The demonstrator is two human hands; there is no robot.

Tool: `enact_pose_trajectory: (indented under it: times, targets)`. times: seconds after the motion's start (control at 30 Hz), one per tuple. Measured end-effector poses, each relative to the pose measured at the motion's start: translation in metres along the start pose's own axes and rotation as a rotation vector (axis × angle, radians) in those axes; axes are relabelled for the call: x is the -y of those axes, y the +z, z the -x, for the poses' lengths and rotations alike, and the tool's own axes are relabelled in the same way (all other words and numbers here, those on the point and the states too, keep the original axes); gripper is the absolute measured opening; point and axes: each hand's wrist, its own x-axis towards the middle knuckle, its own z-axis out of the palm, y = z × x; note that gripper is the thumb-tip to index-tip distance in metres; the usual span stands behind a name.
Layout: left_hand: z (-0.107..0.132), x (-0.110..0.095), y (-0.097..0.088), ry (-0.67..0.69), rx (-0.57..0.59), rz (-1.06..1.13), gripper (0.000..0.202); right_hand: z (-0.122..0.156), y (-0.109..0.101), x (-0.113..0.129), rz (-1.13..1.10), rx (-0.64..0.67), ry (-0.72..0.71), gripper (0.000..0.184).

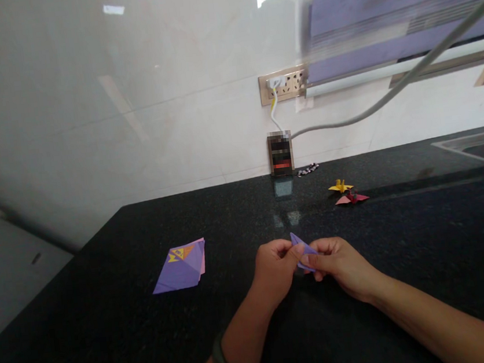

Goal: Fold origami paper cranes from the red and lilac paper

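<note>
My left hand and right hand are at it, fingers pinching the purple paper above the table, near middle! Folded to a point, partway, I'd judge; yellow bird and red bird, far right, look finished; sheets at left look barely folded.

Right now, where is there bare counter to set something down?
Bare: black countertop left of the flat purple paper stack, and between it and the left hand. Crowded: back right, yellow paper bird beside red paper bird.
</note>
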Motion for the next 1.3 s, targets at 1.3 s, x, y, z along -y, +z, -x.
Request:
enact_pose_trajectory:
  times: [1.3]
  targets:
    - [0.001, -0.004, -0.002, -0.031, -0.032, 0.159, 0.031, -0.001, -0.001, 0.004, -0.075, 0.025, 0.036, 0.039]
